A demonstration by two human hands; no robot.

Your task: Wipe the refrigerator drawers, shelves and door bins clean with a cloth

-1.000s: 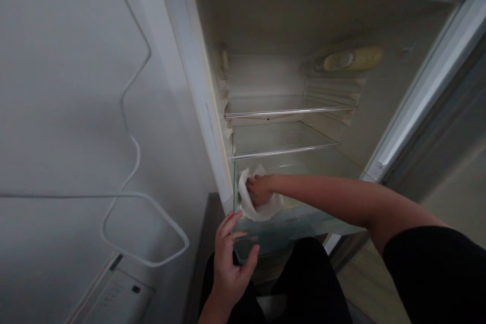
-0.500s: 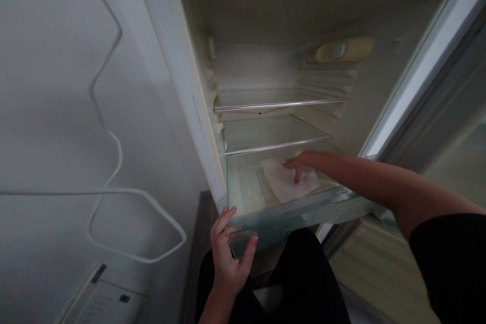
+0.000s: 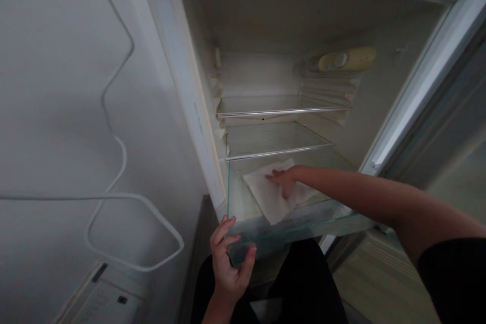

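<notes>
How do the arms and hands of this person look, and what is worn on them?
The right arm has a plain black sleeve ending near the elbow. The left forearm is bare where visible. The right hand and left hand wear no gloves; I see no ring or watch.

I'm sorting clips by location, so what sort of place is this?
Probably a home, perhaps a kitchen: an open refrigerator fitted with glass shelves fills much of the view, and a white cable runs beside it. The wider room isn't shown.
</notes>
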